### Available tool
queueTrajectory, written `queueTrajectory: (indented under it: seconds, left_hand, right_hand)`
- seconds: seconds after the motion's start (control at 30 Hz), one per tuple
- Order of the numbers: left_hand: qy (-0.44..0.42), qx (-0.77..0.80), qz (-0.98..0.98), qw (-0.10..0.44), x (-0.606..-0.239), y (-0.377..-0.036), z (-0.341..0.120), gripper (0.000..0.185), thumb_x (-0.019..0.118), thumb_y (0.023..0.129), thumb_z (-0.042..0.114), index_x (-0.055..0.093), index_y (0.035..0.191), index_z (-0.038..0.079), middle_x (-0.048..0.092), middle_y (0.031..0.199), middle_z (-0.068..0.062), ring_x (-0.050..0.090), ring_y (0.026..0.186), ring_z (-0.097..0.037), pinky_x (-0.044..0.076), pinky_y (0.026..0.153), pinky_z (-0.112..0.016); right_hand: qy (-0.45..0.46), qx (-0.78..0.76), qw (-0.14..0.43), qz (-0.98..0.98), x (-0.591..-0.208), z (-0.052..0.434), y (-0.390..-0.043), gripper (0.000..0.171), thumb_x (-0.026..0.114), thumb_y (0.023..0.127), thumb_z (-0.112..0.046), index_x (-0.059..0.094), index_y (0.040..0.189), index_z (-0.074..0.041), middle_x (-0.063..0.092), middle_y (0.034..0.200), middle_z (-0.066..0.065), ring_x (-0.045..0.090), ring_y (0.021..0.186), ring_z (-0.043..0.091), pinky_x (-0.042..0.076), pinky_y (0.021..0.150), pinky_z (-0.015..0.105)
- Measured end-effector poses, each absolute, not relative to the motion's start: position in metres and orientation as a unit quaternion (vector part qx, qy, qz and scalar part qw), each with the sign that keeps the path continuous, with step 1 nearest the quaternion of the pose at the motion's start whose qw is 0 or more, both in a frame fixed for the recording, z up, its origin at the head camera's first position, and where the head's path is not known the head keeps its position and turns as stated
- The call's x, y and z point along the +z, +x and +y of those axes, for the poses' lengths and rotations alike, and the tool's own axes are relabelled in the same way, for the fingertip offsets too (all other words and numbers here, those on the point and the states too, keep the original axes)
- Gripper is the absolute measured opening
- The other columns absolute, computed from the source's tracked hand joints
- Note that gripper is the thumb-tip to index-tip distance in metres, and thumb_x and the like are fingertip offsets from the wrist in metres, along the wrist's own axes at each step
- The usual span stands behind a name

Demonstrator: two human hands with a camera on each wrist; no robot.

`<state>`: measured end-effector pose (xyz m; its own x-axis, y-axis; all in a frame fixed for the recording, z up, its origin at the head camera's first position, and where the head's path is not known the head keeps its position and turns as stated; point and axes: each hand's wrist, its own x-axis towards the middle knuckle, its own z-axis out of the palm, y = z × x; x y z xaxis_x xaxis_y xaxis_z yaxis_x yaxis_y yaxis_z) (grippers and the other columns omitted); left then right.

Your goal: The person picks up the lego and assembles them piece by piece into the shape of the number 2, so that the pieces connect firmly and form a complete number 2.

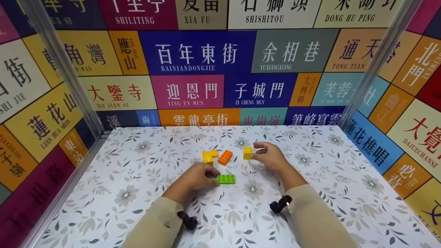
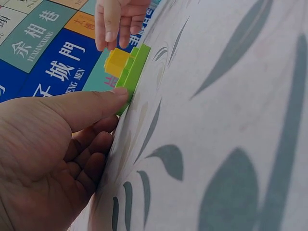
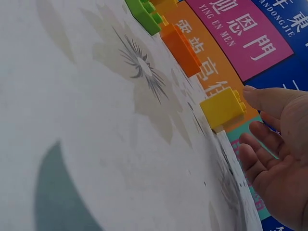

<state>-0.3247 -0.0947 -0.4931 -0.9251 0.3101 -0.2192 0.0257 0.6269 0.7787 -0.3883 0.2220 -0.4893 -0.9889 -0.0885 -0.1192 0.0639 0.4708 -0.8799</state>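
A green building brick (image 1: 226, 179) lies studs up on the patterned table. At its left end my left hand (image 1: 198, 176) pinches it, the thumb pressed against the brick in the left wrist view. Farther right, my right hand (image 1: 270, 156) is beside a small yellow brick (image 1: 247, 153), its thumb tip right at the studs in the right wrist view. Its other fingers are loosely bent, with nothing gripped. Between the hands sits an orange brick (image 1: 225, 157), turned at an angle. Yellow bricks (image 1: 209, 154) form an L shape just beyond my left hand, which partly covers them.
The white table (image 1: 103, 203) has a grey leaf and flower print. A colourful wall (image 1: 196, 51) of place-name signs rises at its back edge, with similar side panels. Transparent posts (image 1: 372, 69) stand at the back corners. Small black devices (image 1: 280, 204) are strapped at both wrists.
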Motion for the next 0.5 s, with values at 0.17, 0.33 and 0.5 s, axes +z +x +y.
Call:
queueTrajectory:
  seconds: [0.17,0.33,0.5]
  left_hand:
    - [0.1,0.423,0.885,0.169,-0.494,-0.325,-0.096,0.028,0.09,0.085,0.015,0.083,0.108,0.027,0.073,0.111,0.003,0.066,0.105,-0.019,0.054,0.101,-0.041]
    - [0.1,0.418,0.886,0.171,-0.495,-0.325,-0.096,0.027,0.09,0.086,0.017,0.083,0.109,0.028,0.073,0.11,0.004,0.066,0.104,-0.02,0.054,0.1,-0.041]
    - [0.102,0.418,0.888,0.164,-0.495,-0.324,-0.095,0.027,0.09,0.086,0.018,0.082,0.11,0.027,0.073,0.109,0.004,0.065,0.103,-0.019,0.054,0.1,-0.04]
  right_hand:
    - [-0.009,-0.518,0.091,0.85,-0.494,0.22,-0.394,0.065,0.081,0.096,-0.024,0.055,0.154,-0.012,0.06,0.155,0.008,0.06,0.139,0.029,0.049,0.119,0.046]
    - [-0.023,-0.509,0.082,0.857,-0.501,0.215,-0.4,0.063,0.081,0.096,-0.018,0.056,0.153,-0.008,0.062,0.153,0.014,0.061,0.137,0.031,0.051,0.118,0.045]
    - [-0.023,-0.492,0.066,0.868,-0.505,0.211,-0.404,0.054,0.08,0.096,-0.014,0.062,0.146,-0.006,0.069,0.142,0.016,0.064,0.131,0.031,0.052,0.115,0.045]
